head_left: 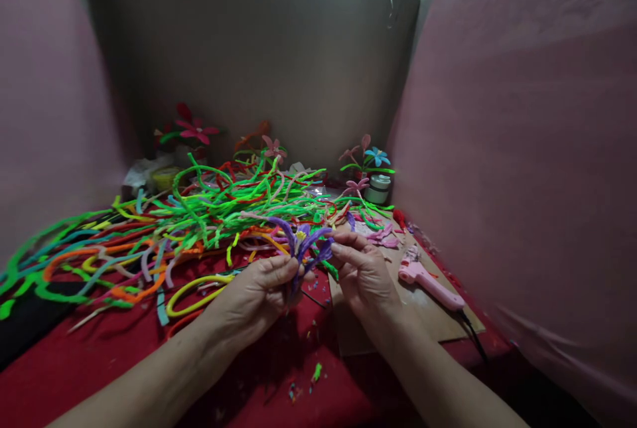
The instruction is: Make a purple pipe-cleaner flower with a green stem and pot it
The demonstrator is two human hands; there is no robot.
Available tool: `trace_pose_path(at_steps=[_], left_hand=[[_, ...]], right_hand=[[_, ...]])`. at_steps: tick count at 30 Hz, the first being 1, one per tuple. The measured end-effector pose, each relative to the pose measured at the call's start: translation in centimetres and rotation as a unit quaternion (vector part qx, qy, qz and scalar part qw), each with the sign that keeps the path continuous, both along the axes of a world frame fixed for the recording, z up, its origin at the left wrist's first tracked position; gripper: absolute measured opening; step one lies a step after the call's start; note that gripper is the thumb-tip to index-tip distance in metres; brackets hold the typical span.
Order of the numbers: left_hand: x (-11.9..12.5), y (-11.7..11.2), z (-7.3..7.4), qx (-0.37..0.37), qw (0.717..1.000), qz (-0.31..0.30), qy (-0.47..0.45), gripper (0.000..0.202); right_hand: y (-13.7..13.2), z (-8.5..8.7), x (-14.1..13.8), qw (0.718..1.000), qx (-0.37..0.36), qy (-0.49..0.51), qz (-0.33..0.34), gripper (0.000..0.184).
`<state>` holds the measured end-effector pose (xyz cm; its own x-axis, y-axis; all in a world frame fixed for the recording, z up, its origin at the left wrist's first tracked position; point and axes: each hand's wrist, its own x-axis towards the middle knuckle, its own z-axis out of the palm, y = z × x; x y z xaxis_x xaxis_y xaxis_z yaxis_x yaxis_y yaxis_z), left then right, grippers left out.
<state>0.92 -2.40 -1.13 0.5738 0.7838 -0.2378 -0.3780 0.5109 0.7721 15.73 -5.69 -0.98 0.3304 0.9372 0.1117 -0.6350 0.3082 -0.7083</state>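
Between my hands is a purple pipe-cleaner flower (pixel 309 242) with a yellow centre. My left hand (pixel 271 282) is closed round its base, thumb pressed against the bottom of the petals. With thumb and fingertips, my right hand (pixel 365 272) pinches the tip of a petal on the right side. The flower is held up above the red tablecloth (pixel 279 375), petals spreading upward and outward. Part of its base is hidden by my left fingers.
A heap of coloured pipe cleaners (pixel 233 199) spreads across the back and left. At right, a pink hot glue gun (pixel 430 285) lies on a cardboard sheet (pixel 448 325), its cord trailing frontward. Finished flowers (pixel 378 156) and a lidded jar (pixel 377 189) stand by the back wall.
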Motion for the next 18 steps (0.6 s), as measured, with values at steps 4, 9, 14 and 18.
trace_pose_path(at_steps=[4, 9, 14, 18], left_hand=[[0.0, 0.0, -0.2, 0.013, 1.0, -0.021, 0.008, 0.012], [0.0, 0.0, -0.6, 0.025, 0.999, -0.025, -0.005, 0.021], [0.0, -0.4, -0.6, 0.001, 0.999, -0.031, -0.012, 0.01], [0.2, -0.5, -0.4, -0.014, 1.0, 0.011, -0.014, 0.009]], right_hand=[[-0.3, -0.3, 0.3, 1.0, 0.01, -0.014, -0.022, 0.016], [-0.6, -0.4, 0.5, 0.999, 0.017, -0.004, -0.027, 0.016], [-0.9, -0.4, 0.5, 0.999, 0.034, 0.001, -0.023, 0.015], [-1.2, -0.5, 0.2, 0.998, 0.046, -0.02, -0.041, 0.016]])
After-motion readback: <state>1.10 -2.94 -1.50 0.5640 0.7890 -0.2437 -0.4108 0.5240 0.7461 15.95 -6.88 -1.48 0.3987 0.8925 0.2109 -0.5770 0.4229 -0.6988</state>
